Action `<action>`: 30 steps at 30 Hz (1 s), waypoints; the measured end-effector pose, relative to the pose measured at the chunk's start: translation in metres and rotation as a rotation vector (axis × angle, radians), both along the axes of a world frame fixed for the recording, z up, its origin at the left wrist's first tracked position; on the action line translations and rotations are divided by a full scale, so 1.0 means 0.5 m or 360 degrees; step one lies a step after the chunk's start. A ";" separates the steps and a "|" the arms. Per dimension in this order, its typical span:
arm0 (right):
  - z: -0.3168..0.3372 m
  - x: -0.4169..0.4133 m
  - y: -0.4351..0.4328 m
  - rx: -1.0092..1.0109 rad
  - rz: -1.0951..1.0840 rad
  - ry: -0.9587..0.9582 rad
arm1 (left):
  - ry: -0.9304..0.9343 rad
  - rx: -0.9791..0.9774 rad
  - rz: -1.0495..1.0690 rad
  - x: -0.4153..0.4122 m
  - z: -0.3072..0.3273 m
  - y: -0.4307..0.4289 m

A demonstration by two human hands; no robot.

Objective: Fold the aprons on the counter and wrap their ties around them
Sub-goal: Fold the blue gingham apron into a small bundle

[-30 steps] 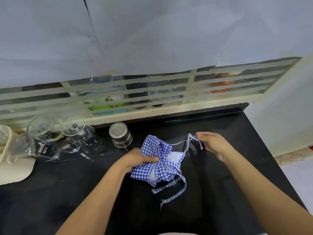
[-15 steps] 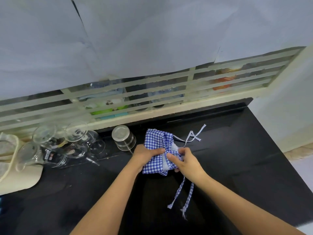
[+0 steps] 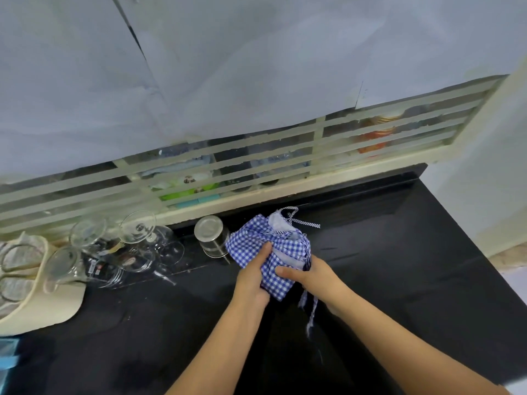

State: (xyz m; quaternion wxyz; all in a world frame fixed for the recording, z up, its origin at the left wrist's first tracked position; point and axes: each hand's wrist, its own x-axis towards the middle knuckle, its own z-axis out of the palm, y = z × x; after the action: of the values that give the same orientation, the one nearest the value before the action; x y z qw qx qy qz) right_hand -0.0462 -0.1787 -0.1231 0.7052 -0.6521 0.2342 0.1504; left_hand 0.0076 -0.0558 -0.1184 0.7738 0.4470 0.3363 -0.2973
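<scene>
A: What's the setting?

B: A pale blue-grey covered wall (image 3: 256,67) above a cream slatted window (image 3: 242,166). Below them a glossy black stone counter (image 3: 399,266) fills the lower view.

A: What else sits on it?

B: A cream plastic tray (image 3: 42,312) at the left edge, then a cluster of clear drinking glasses (image 3: 137,235), some upturned. An upturned steel tumbler (image 3: 211,236) stands near the back edge. They look left to dry, out of the way of the work.

A: And the apron?

B: The blue-and-white checked cloth apron (image 3: 248,240) is a folded bundle near the middle of the back edge, just beside the tumbler. I cannot tell whether it rests on the counter.

A: How is it held?

B: The left hand (image 3: 252,280) clasps its lower left side, thumb on the front, I think to stop the folds springing open. The right hand (image 3: 313,273) grasps the right side, thumb pressed on the cloth and fingers curled behind. It is likely pinning a tie so the wrap holds tight.

A: The ties?

B: A narrow striped tie (image 3: 305,222) pokes out at the top, and frayed tie ends (image 3: 312,312) dangle under the right wrist. I judge the wrapping unfinished.
</scene>
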 end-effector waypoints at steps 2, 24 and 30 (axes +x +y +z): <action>-0.001 -0.008 -0.015 0.0021 -0.0015 -0.0048 | 0.0053 -0.0207 -0.0054 -0.017 -0.004 0.000; 0.086 -0.009 -0.094 -0.0497 0.1317 0.0074 | -0.0885 0.0718 -0.1754 0.067 0.097 0.085; 0.090 0.009 -0.110 -0.0681 0.1417 0.0132 | -0.1240 0.1511 -0.1230 0.075 0.116 0.105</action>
State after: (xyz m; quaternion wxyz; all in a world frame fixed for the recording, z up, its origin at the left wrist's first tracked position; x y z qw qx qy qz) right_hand -0.0419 -0.2340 -0.0783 0.4129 -0.8125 -0.0136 0.4112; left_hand 0.0449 -0.0033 -0.0603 0.3997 0.8950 -0.0530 -0.1906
